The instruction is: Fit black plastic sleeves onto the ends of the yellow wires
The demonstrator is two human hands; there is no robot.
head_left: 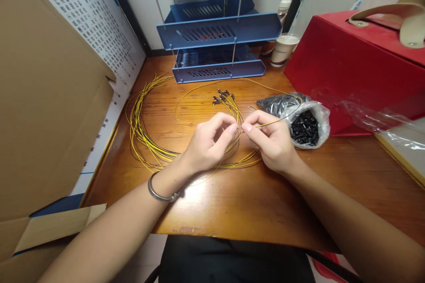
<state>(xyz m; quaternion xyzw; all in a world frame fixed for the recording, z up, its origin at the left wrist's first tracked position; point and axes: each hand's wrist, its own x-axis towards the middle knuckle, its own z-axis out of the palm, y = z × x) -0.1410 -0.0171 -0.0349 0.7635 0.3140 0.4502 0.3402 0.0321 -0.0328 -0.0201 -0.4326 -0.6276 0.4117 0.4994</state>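
Thumb and forefinger of my right hand pinch a thin yellow wire close to its end. Fingertip to fingertip with it, my left hand is closed in a pinch; what lies between those fingers is too small to make out. Beyond the hands lie several wire ends fitted with small black pieces. A loose coil of yellow and dark wires curves round on the left and passes under my hands. To the right, a clear plastic bag gapes, full of small black parts.
A blue tiered tray rack stands at the back of the wooden table. Beside it are a paper cup and a bottle. A red box with a handle bounds the right, a cardboard box the left.
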